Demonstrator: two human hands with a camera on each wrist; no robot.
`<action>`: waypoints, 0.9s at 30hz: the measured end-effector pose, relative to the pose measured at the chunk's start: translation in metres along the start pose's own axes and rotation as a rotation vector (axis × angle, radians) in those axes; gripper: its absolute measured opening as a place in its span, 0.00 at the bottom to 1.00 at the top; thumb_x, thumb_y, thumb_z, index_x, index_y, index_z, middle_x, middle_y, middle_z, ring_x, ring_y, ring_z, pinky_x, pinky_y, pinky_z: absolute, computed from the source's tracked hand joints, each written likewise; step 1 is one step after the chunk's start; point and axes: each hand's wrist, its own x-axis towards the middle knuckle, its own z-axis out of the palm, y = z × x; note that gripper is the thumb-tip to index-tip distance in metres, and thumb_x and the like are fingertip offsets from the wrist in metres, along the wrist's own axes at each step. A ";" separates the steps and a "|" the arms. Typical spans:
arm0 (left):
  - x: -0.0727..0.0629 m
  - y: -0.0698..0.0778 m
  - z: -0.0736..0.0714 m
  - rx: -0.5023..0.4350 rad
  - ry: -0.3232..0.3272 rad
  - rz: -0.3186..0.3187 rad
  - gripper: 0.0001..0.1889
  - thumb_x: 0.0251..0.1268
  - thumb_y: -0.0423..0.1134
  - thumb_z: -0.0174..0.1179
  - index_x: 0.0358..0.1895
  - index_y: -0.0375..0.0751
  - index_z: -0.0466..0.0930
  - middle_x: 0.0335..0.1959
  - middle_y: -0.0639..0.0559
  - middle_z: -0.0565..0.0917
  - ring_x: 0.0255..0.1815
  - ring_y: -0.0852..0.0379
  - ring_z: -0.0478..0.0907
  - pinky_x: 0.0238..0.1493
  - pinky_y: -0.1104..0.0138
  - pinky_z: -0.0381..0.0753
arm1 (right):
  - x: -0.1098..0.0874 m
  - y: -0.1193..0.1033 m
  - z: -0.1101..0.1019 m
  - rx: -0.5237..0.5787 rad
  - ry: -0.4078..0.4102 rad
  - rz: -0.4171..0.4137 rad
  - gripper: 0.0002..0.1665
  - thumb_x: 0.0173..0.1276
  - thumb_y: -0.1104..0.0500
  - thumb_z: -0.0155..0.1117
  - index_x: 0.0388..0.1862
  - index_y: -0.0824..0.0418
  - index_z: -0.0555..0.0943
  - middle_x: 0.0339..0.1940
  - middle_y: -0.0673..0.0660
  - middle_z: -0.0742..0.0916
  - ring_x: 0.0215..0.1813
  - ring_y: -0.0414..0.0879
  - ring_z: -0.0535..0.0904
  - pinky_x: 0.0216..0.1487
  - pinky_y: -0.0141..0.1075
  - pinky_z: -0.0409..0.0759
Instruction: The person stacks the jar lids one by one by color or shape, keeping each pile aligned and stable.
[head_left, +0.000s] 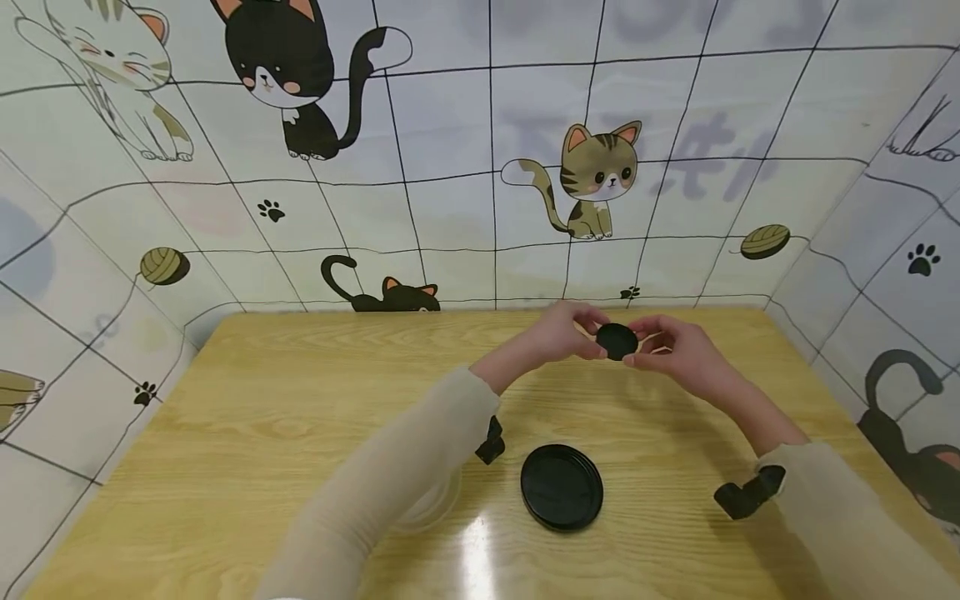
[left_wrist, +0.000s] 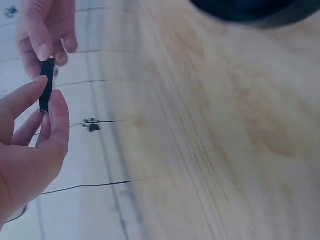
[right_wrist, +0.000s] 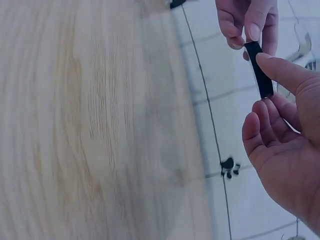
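Both hands hold one small, round, flat black disc [head_left: 617, 342] above the far part of the table, right of centre. My left hand [head_left: 564, 332] pinches its left edge between thumb and fingers. At the opposite edge, my right hand [head_left: 678, 354] grips it the same way. Seen edge-on in the left wrist view, the disc [left_wrist: 47, 85] is a thin dark strip. The right wrist view also shows the disc [right_wrist: 260, 70] edge-on, with a pale line along one side. Whether it is a lid cannot be told.
A larger round black dish or lid [head_left: 562, 487] with a raised rim lies nearer on the wooden table [head_left: 300, 400]. Partly hidden by the left forearm is a clear round piece [head_left: 435, 504]. Cat-printed sheeting [head_left: 450, 200] rises behind the table and at both sides.
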 end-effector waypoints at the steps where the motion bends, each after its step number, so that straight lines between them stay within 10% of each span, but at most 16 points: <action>1: -0.007 0.002 -0.002 0.008 0.001 0.012 0.26 0.57 0.30 0.76 0.61 0.39 0.82 0.46 0.48 0.80 0.41 0.58 0.79 0.37 0.69 0.81 | -0.004 -0.004 0.001 0.007 -0.001 -0.015 0.31 0.68 0.57 0.74 0.64 0.70 0.75 0.52 0.65 0.82 0.47 0.50 0.79 0.41 0.32 0.81; 14: -0.110 -0.005 -0.023 -0.136 0.038 0.001 0.25 0.58 0.26 0.74 0.61 0.35 0.81 0.46 0.48 0.78 0.39 0.57 0.84 0.37 0.68 0.81 | -0.033 -0.049 0.055 0.123 -0.068 -0.209 0.26 0.65 0.66 0.76 0.61 0.68 0.79 0.43 0.59 0.82 0.39 0.47 0.79 0.38 0.34 0.80; 27: -0.170 -0.028 0.001 -0.157 0.118 -0.107 0.25 0.52 0.24 0.75 0.55 0.36 0.82 0.45 0.49 0.77 0.34 0.58 0.82 0.32 0.70 0.79 | -0.059 -0.045 0.103 0.248 -0.193 -0.306 0.25 0.64 0.66 0.76 0.59 0.66 0.80 0.44 0.58 0.82 0.37 0.44 0.80 0.36 0.36 0.81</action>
